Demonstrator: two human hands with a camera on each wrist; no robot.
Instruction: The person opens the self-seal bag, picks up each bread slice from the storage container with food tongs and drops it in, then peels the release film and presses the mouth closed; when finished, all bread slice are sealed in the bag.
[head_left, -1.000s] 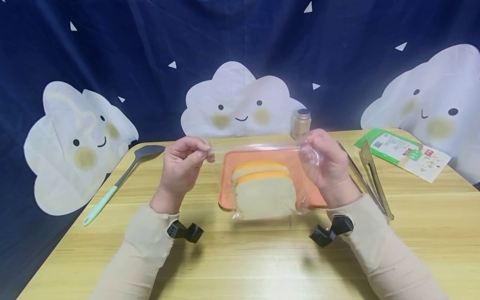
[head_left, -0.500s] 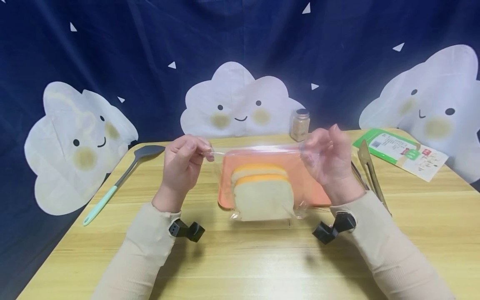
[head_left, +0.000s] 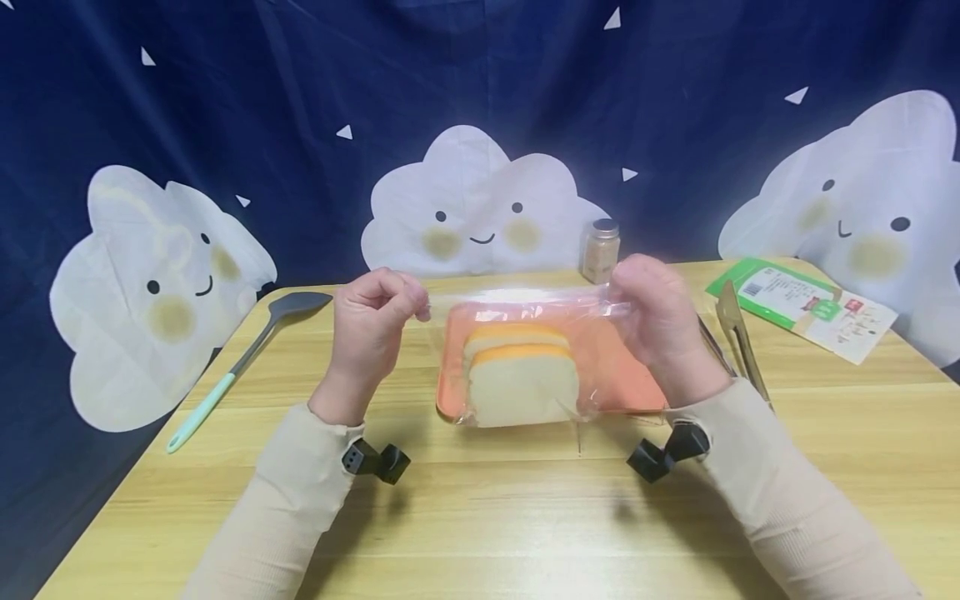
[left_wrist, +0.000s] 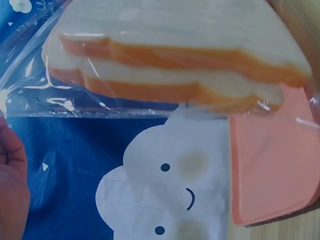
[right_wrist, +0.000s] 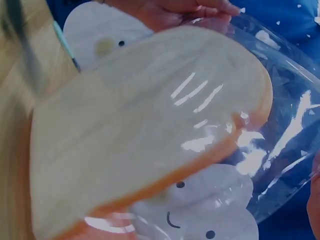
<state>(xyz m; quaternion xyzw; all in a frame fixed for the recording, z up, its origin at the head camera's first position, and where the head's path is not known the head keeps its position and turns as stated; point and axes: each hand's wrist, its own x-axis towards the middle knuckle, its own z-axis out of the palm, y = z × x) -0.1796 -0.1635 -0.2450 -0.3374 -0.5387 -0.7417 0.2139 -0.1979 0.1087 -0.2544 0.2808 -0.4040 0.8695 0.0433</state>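
Two slices of bread (head_left: pixel 522 387) with orange crusts stand overlapped inside a clear plastic bag (head_left: pixel 517 297), held up above the table. My left hand (head_left: pixel 366 337) pinches the bag's top left corner between thumb and fingers. At the top right corner my right hand (head_left: pixel 663 325) grips the film, its fingers curled and partly hidden. The left wrist view shows the crusts (left_wrist: pixel 165 55) close up, with part of the left hand (left_wrist: pixel 12 175) at the edge. In the right wrist view the front slice (right_wrist: pixel 145 115) fills the middle, below the left hand (right_wrist: pixel 185 12).
Behind the bag lies an orange tray (head_left: pixel 626 379) on the wooden table (head_left: pixel 480 517). A spatula (head_left: pixel 247 350) lies at left. Metal tongs (head_left: pixel 742 342) and a green-and-white packet (head_left: pixel 806 304) lie at right. A small capped jar (head_left: pixel 601 252) stands at the back.
My right hand's thumb lifted off half a second ago and is now back down against the bag's corner. The bread has risen slightly. The left hand keeps its pinch.
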